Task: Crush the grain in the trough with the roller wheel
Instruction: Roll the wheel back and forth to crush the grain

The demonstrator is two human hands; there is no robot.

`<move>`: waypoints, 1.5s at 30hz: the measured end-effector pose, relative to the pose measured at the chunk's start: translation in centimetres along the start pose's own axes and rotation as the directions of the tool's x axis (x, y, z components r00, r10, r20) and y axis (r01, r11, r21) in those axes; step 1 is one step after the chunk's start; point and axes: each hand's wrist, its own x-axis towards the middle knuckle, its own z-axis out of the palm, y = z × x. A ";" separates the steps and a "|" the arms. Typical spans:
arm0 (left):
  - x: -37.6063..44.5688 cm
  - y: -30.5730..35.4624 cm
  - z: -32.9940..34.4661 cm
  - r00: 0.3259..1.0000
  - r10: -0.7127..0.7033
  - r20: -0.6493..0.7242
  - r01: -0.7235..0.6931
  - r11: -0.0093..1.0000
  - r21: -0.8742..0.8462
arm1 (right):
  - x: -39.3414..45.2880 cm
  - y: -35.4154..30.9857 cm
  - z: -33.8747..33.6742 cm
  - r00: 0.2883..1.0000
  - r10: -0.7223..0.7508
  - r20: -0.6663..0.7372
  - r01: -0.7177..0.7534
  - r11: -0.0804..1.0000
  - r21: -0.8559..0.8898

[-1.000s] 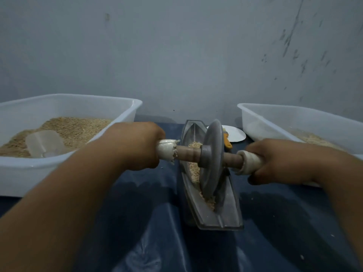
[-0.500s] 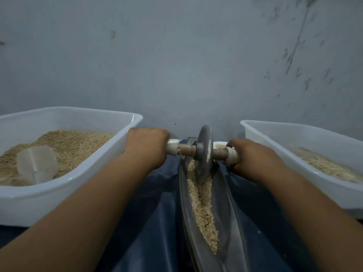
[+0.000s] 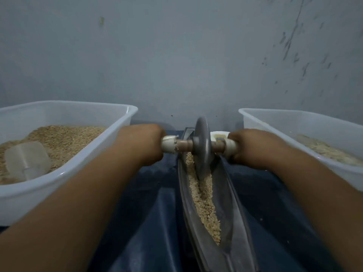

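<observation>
With the left hand (image 3: 144,143) and right hand (image 3: 250,147) gripping the axle, the roller wheel (image 3: 202,146) is sitting far up the trough (image 3: 235,209), risking overrunning its end and spilling grain (image 3: 204,201).

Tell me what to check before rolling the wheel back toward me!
1. Left hand closed on its handle: ok.
2. Right hand closed on its handle: ok.
3. Roller wheel sitting inside the trough: ok.
4. Grain lying in the wheel's path: ok.
5. Trough held steady on the blue sheet: cannot tell.
6. White tubs apart from the arms: cannot tell.
</observation>
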 end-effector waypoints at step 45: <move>-0.2 1.1 -1.8 0.993 0.094 0.066 -0.091 0.994 -0.053 | -0.5 0.1 -1.2 0.997 -0.056 -0.054 0.057 0.998 0.014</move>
